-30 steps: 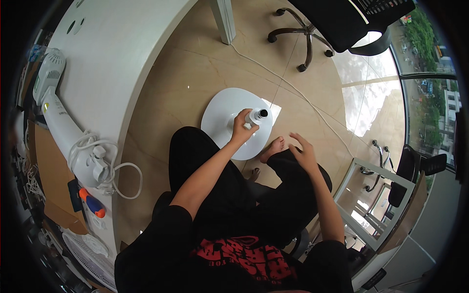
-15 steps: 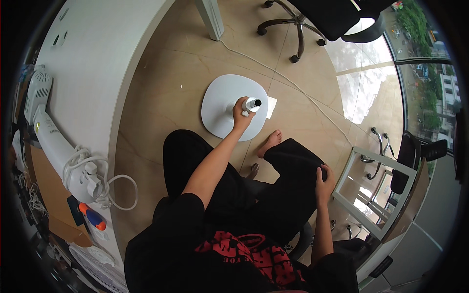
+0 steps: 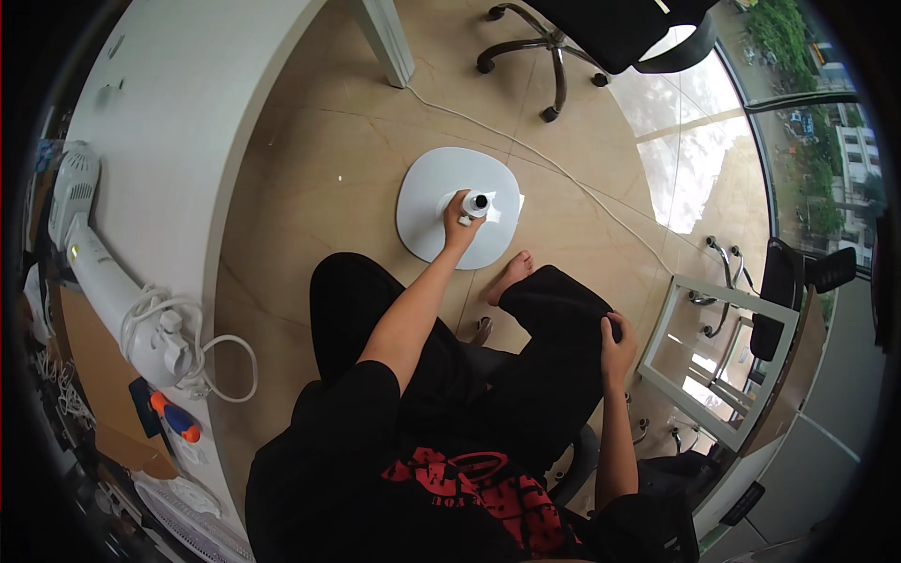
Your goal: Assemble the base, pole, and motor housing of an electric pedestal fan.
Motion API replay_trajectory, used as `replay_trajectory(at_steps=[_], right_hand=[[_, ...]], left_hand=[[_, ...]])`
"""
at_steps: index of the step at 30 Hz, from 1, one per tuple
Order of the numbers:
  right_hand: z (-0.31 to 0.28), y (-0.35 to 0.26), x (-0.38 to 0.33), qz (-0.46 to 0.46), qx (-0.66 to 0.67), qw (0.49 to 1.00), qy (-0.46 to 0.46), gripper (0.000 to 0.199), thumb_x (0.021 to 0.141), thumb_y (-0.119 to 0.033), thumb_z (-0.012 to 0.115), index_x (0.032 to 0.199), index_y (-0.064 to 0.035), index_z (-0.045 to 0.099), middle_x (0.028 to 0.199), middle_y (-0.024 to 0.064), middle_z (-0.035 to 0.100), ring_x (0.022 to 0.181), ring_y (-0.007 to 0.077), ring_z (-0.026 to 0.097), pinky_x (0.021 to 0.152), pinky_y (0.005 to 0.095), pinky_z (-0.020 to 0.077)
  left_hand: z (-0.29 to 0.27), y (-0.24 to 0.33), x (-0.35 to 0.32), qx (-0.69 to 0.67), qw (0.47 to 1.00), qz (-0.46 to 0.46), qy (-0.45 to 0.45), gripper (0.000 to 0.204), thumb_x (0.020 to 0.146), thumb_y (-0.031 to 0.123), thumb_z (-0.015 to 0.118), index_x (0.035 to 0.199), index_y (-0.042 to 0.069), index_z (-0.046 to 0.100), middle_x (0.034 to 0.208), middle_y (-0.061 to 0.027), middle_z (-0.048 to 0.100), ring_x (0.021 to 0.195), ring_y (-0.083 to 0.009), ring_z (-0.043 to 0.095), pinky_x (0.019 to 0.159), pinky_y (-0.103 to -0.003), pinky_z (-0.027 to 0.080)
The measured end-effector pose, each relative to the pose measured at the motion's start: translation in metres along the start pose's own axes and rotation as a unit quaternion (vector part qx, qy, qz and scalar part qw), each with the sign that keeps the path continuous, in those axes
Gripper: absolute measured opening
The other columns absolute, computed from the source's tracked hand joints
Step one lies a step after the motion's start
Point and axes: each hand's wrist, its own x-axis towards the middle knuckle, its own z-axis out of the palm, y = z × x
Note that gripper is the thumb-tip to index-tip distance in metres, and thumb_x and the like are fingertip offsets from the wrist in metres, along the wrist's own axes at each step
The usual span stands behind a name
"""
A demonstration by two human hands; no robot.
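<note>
My left hand (image 3: 459, 225) is wrapped around the upright pole (image 3: 475, 207) of a white floor stand, just under its dark open top. A small white knob (image 3: 465, 220) sticks out of the pole beside my fingers. Below spreads the stand's flat, rounded-square base (image 3: 424, 183), low over the tiled floor; whether all of it touches the floor I cannot tell. My right hand (image 3: 618, 349) rests on my right knee with nothing in it, thumb apart from the fingers.
A white table (image 3: 178, 122) runs along the left, bearing a white handheld appliance (image 3: 111, 281) with a coiled cord and an orange-and-blue tool (image 3: 175, 417). A cable (image 3: 535, 143) crosses the floor. An office chair (image 3: 554, 47) stands beyond, a white frame (image 3: 657, 328) at right.
The stand has shifted slightly right over the floor with my left hand on its pole, covering more of a white sheet beside it. The pole leans less to the right. My right hand stays on the knee.
</note>
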Motion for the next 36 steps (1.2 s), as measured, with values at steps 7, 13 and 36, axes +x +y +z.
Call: replay_trajectory(at_steps=[7, 13, 36], right_hand=[[0.005, 0.014, 0.004, -0.042, 0.018, 0.999, 0.007, 0.027, 0.098, -0.024, 0.073, 0.110, 0.0004, 0.076, 0.119, 0.0161, 0.075, 0.116, 0.0306, 0.069, 0.106, 0.0395, 0.0487], [0.024, 0.001, 0.014, -0.077, 0.022, 0.997, -0.013, 0.032, 0.099, -0.028, 0.072, 0.114, 0.0000, 0.075, 0.119, 0.0147, 0.075, 0.115, 0.0302, 0.070, 0.105, 0.0395, 0.0495], [-0.108, -0.457, -0.185, -0.641, 0.551, 0.470, -0.253, 0.044, 0.105, -0.021, 0.054, 0.141, 0.0036, 0.057, 0.157, 0.0345, 0.042, 0.147, 0.0466, 0.043, 0.123, 0.0573, 0.0351]], left_hand=[[-0.009, -0.010, -0.016, 0.320, 0.923, -0.173, -0.127, 0.132, 0.071, 0.043, 0.095, 0.166, 0.004, 0.014, 0.166, -0.0202, 0.034, 0.155, -0.0357, 0.033, 0.121, -0.066, 0.027], [-0.043, 0.060, -0.047, 0.297, 0.902, -0.261, -0.174, 0.102, 0.088, 0.042, 0.077, 0.164, 0.004, 0.022, 0.161, -0.0229, 0.041, 0.149, -0.0412, 0.041, 0.117, -0.069, 0.032], [-0.451, 0.621, -0.394, 0.146, 0.877, 0.443, 0.117, 0.050, 0.099, 0.037, 0.066, 0.142, 0.014, 0.057, 0.135, -0.0175, 0.060, 0.127, -0.0379, 0.060, 0.106, -0.063, 0.048]])
